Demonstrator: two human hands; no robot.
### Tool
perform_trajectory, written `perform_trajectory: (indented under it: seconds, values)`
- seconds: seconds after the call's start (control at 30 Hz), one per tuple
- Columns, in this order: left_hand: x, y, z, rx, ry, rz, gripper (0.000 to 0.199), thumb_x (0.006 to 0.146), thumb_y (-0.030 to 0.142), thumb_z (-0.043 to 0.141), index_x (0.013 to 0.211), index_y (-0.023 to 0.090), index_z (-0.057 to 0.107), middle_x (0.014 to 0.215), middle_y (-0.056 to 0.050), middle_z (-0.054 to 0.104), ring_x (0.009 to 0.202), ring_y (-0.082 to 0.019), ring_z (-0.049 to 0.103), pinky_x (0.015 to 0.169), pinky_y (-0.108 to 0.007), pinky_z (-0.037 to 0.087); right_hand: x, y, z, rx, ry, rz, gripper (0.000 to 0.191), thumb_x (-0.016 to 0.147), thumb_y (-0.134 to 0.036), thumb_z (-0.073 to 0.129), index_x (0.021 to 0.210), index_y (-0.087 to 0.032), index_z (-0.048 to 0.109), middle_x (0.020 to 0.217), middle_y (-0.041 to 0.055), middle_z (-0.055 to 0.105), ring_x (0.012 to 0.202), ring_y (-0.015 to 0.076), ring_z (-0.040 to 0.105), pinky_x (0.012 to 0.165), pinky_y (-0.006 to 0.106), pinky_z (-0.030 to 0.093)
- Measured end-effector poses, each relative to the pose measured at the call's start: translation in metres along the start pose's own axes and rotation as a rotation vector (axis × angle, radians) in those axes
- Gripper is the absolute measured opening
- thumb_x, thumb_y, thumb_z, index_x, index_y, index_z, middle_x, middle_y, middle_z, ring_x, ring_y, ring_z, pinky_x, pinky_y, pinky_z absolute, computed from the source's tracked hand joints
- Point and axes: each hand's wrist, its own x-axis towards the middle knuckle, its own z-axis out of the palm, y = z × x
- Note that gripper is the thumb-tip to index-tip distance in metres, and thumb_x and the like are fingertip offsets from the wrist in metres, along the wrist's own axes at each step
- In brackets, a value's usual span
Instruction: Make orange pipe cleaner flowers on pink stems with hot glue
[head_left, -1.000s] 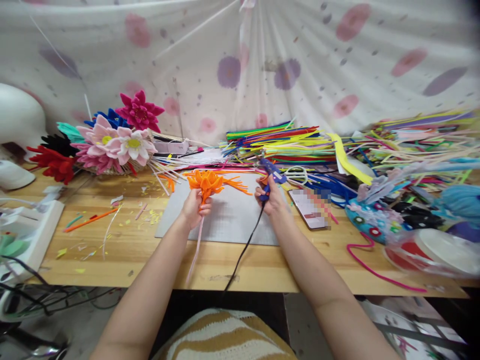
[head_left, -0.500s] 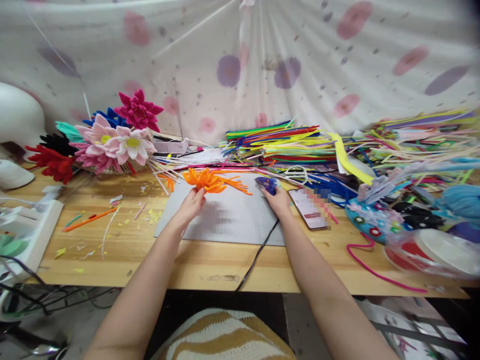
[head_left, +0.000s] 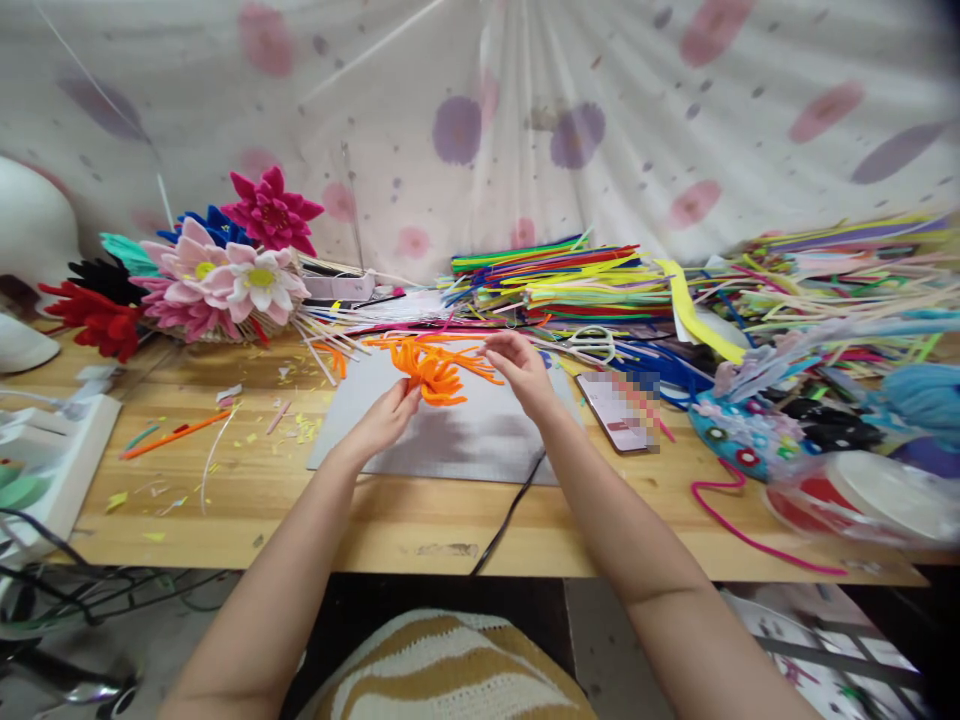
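My left hand pinches the underside of an orange pipe-cleaner flower, which is tipped to the right above the grey board. My right hand is open, its fingers bent and apart. Its fingertips are close to a bunch of loose orange pipe-cleaner pieces at the back of the board; whether they touch is hard to see. A blue-purple glue gun lies behind that hand, mostly hidden, and its black cord runs down to the table's front edge.
A phone and white-handled scissors lie right of the board. Colourful pipe-cleaner bundles line the back. Finished flowers stand at left, with yellow scraps nearby. A clear-wrapped spool sits at the right.
My right hand has let go of the glue gun and moved left toward the loose orange pieces. The flower in my left hand has tilted to the right and turned.
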Motion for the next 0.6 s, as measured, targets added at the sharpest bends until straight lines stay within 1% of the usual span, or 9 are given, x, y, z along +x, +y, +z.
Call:
perform_trajectory:
  seconds: [0.07,0.13,0.27,0.37,0.5,0.6]
  values:
    - [-0.004,0.001,-0.002,-0.103,-0.102,-0.052,0.031,0.08,0.039,0.044,0.097,0.015,0.052,0.072,-0.001,0.051,0.06,-0.01,0.044,0.056,-0.023,0.036,0.004,-0.003,0.012,0.084,-0.121,0.074,0.024,0.076,-0.038,0.055,0.092,-0.023,0.044,0.081,0.0004,0.061,0.085,0.0157,0.06,0.083,0.034,0.044]
    - [-0.007,0.003,-0.005,-0.157,-0.139,-0.071,0.034,0.078,0.037,0.048,0.102,0.014,0.053,0.071,0.0,0.052,0.06,-0.01,0.043,0.055,-0.022,0.036,0.004,-0.006,0.02,0.062,-0.178,0.121,0.021,0.077,-0.036,0.051,0.091,-0.023,0.043,0.077,-0.0011,0.059,0.083,0.0151,0.059,0.084,0.034,0.042]
    - [-0.006,0.006,-0.008,-0.126,-0.126,0.0,0.039,0.076,0.037,0.052,0.107,0.013,0.053,0.08,-0.003,0.056,0.067,-0.011,0.046,0.059,-0.024,0.037,-0.001,-0.01,0.031,-0.053,-0.187,0.204,0.015,0.078,-0.033,0.043,0.089,-0.022,0.045,0.086,-0.0009,0.055,0.084,0.0142,0.054,0.083,0.031,0.04]
    - [-0.004,0.005,-0.008,-0.082,-0.115,0.042,0.039,0.078,0.04,0.049,0.106,0.013,0.052,0.083,-0.005,0.056,0.07,-0.013,0.046,0.06,-0.025,0.037,-0.002,-0.009,0.036,-0.07,-0.225,0.199,0.015,0.078,-0.031,0.039,0.089,-0.022,0.045,0.09,-0.0009,0.052,0.087,0.0141,0.051,0.082,0.029,0.038]
    - [-0.003,0.0,-0.006,-0.079,-0.09,0.043,0.039,0.081,0.043,0.044,0.106,0.013,0.05,0.082,-0.004,0.054,0.068,-0.013,0.046,0.059,-0.025,0.037,-0.002,-0.003,0.039,-0.085,-0.247,0.169,0.014,0.079,-0.033,0.039,0.087,-0.022,0.043,0.087,-0.0013,0.05,0.085,0.014,0.048,0.08,0.028,0.037]
    - [-0.002,-0.003,-0.004,-0.12,-0.095,0.018,0.034,0.082,0.045,0.042,0.097,0.015,0.05,0.076,-0.002,0.052,0.061,-0.011,0.043,0.056,-0.024,0.036,-0.003,0.0,0.041,-0.091,-0.259,0.161,0.015,0.078,-0.035,0.039,0.085,-0.022,0.042,0.081,-0.002,0.048,0.079,0.0138,0.047,0.075,0.027,0.037]
